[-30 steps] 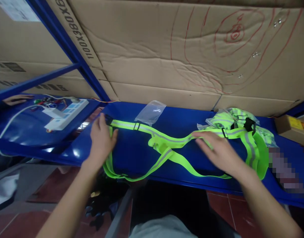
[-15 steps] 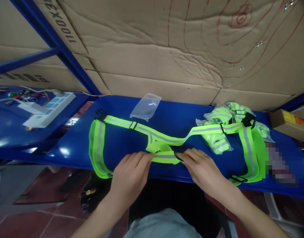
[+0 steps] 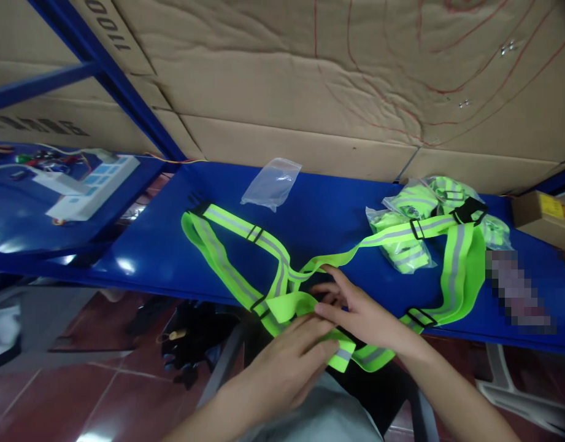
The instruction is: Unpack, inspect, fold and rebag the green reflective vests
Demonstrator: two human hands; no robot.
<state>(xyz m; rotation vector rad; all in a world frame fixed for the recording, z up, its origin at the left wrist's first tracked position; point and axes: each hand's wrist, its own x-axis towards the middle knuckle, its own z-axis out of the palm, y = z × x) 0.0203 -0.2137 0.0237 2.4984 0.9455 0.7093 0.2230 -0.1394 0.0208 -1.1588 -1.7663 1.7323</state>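
Note:
A fluorescent green elastic reflective vest (image 3: 245,227) with grey stripes and black buckles lies spread over the front of the blue table. My left hand (image 3: 300,353) is closed on its front strap, and a short striped end (image 3: 344,356) sticks out past the fingers. Just right of it, my right hand (image 3: 360,310) has its fingers apart, touching the straps around the vest's middle. A black fastener (image 3: 353,337) shows partly beneath that palm. The fingertips of my left hand are partly hidden by the right hand and the strap folds.
Behind the vest lies a clear plastic bag (image 3: 272,184). Bagged green vests (image 3: 411,202) are heaped at the back right, beside a cardboard box (image 3: 540,212). A white power strip (image 3: 96,190) rests on the left table. Cardboard (image 3: 282,116) stands along the back.
Both hands have come together and nearer my body, drawing the front strap along. The vest's left loop has been pulled inward to the right. The right hand's fingers have spread.

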